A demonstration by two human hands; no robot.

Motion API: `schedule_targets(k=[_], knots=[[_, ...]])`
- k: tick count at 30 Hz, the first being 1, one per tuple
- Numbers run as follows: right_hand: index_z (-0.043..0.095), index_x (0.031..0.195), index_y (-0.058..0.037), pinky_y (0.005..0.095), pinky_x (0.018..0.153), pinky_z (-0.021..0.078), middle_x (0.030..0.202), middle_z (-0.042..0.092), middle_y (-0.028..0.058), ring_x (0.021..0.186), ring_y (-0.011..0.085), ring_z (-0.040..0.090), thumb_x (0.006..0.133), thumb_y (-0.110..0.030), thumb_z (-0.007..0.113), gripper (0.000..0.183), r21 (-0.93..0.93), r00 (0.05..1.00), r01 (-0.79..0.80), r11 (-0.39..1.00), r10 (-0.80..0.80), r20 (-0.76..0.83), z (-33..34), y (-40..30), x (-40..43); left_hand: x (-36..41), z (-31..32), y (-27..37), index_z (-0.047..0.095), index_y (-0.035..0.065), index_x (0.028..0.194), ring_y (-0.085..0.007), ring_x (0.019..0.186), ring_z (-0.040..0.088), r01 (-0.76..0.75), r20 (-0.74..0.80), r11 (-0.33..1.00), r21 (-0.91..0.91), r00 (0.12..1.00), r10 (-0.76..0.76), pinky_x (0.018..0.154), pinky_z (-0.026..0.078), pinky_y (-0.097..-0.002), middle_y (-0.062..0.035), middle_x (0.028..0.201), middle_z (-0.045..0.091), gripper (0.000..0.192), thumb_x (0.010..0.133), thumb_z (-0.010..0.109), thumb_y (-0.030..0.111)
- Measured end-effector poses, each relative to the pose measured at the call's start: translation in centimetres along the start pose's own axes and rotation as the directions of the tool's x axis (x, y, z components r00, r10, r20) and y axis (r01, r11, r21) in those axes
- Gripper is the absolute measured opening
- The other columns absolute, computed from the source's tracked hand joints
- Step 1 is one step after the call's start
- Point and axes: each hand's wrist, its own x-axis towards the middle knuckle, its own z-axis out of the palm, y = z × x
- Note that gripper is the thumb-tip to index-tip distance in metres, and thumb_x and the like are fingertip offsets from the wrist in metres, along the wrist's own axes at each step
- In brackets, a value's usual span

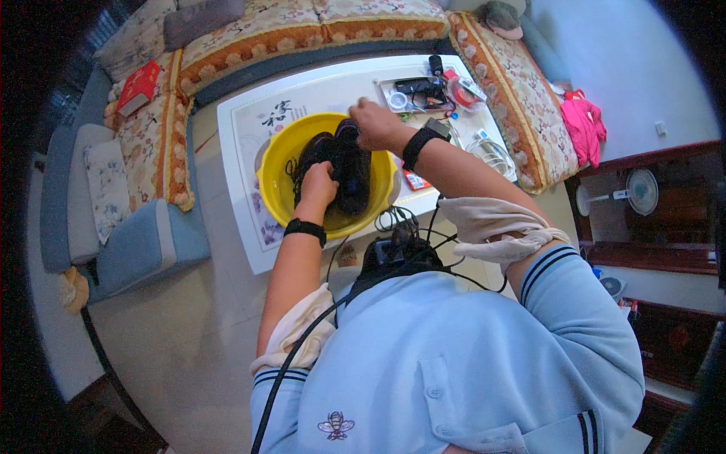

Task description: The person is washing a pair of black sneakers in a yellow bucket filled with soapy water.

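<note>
A yellow plastic basin [270, 196] stands on a white coffee table, with a pair of dark shoes [354, 179] inside it. My left hand [319, 184] is closed on the left shoe, which has a loose lace at its outer side. At the far end of the right shoe, my right hand [377, 125] grips its edge near the basin's rim. Both wrists wear black bands. What lies under the shoes is mostly hidden, and whether the basin holds water I cannot tell.
Beyond and right of the basin, the coffee table [238, 227] carries a tray [388, 88] of small items and coiled white cables [490, 153]. Black cables [397, 215] hang between my body and the table edge. A sofa with patterned covers [266, 34] surrounds the far side.
</note>
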Motion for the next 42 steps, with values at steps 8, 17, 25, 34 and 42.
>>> schedule_targets(k=[8, 17, 25, 34, 42], knots=[[0.062, 0.084, -0.0072, 0.0368, 0.071, 0.0476, 0.092, 0.055, 0.0112, 0.086, 0.0268, 0.057, 0.071, -0.011, 0.055, 0.016, -0.208, 0.924, 0.298, 0.932, -0.227, 0.307, 3.8, -3.7, -0.3, -0.4, 0.5, -0.5, 0.057, 0.0039, 0.094, -0.0342, 0.092, 0.052, -0.064, -0.068, 0.997, -0.036, 0.996, 0.061, 0.079, 0.044, -0.0397, -0.0167, 0.096, 0.055, 0.031, 0.066, 0.068, 0.008], [0.063, 0.082, -0.002, 0.0388, 0.067, 0.0502, 0.081, 0.061, 0.017, 0.077, 0.0306, 0.061, 0.076, -0.016, 0.05, 0.02, -0.22, 0.982, -0.071, 0.973, 0.107, 0.155, 0.9, 1.5, 1.9, -0.6, -0.3, 0.4, 0.057, 0.0038, 0.092, -0.0335, 0.091, 0.052, -0.048, -0.026, 0.999, 0.0, 0.998, 0.048, 0.078, 0.044, -0.0395, -0.0162, 0.093, 0.054, 0.028, 0.066, 0.068, 0.008], [0.059, 0.087, -0.0003, 0.0412, 0.071, 0.0487, 0.092, 0.056, 0.0205, 0.083, 0.0354, 0.058, 0.067, -0.009, 0.056, 0.022, -0.177, 0.972, -0.198, 0.964, 0.217, 0.095, -2.7, 2.8, 1.8, -0.4, 0.2, -0.5, 0.056, 0.0041, 0.096, -0.034, 0.092, 0.052, -0.057, -0.037, 0.998, 0.035, 0.998, 0.058, 0.078, 0.044, -0.039, -0.016, 0.096, 0.054, 0.031, 0.067, 0.067, 0.006], [0.057, 0.087, -0.0061, 0.0377, 0.075, 0.0466, 0.093, 0.052, 0.0129, 0.088, 0.0292, 0.055, 0.073, -0.007, 0.051, 0.015, -0.104, 0.921, 0.306, 0.946, -0.266, 0.284, 3.5, -3.3, 0.2, -0.1, 0.2, -0.9, 0.057, 0.0039, 0.096, -0.0346, 0.092, 0.052, -0.075, -0.049, 0.997, -0.019, 0.996, 0.074, 0.078, 0.044, -0.0401, -0.017, 0.096, 0.055, 0.032, 0.066, 0.068, 0.009], [0.056, 0.09, -0.0019, 0.0384, 0.065, 0.0498, 0.088, 0.055, 0.0158, 0.077, 0.0292, 0.061, 0.081, -0.012, 0.044, 0.018, -0.171, 0.949, 0.205, 0.964, -0.154, 0.274, 1.7, -1.0, 0.8, -0.4, -0.2, -0.6, 0.057, 0.0041, 0.094, -0.0347, 0.091, 0.053, -0.054, -0.032, 0.998, -0.026, 0.998, 0.053, 0.078, 0.044, -0.0403, -0.0177, 0.094, 0.055, 0.03, 0.066, 0.068, 0.008]])
